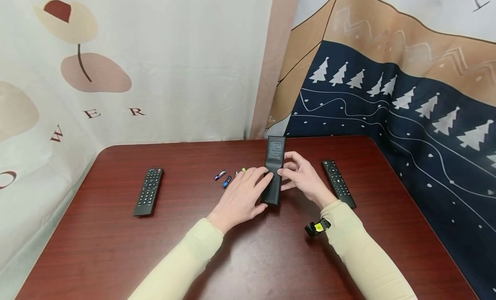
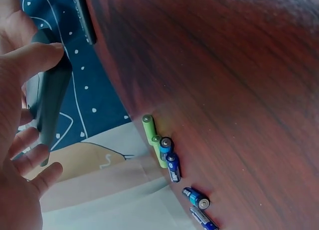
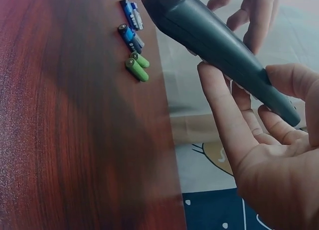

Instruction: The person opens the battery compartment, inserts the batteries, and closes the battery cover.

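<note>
A black remote control (image 1: 275, 151) is held above the table, its back with a printed label facing up. My left hand (image 1: 241, 201) grips its lower part from the left, fingers over the back and thumb at the near end. On the other side my right hand (image 1: 308, 179) holds the right edge between thumb and fingers. The left wrist view shows the left thumb (image 2: 42, 58) pressing on the remote control's dark casing (image 2: 54, 90). In the right wrist view the casing (image 3: 219, 46) slants between both hands; its label side is hidden there.
Blue batteries (image 3: 130, 39) and green batteries (image 3: 136, 69) lie loose on the table beyond my left hand. One remote control (image 1: 149, 192) lies at the left, another (image 1: 338, 184) behind the right wrist. Patterned curtains (image 1: 186, 67) hang along the table's back edge.
</note>
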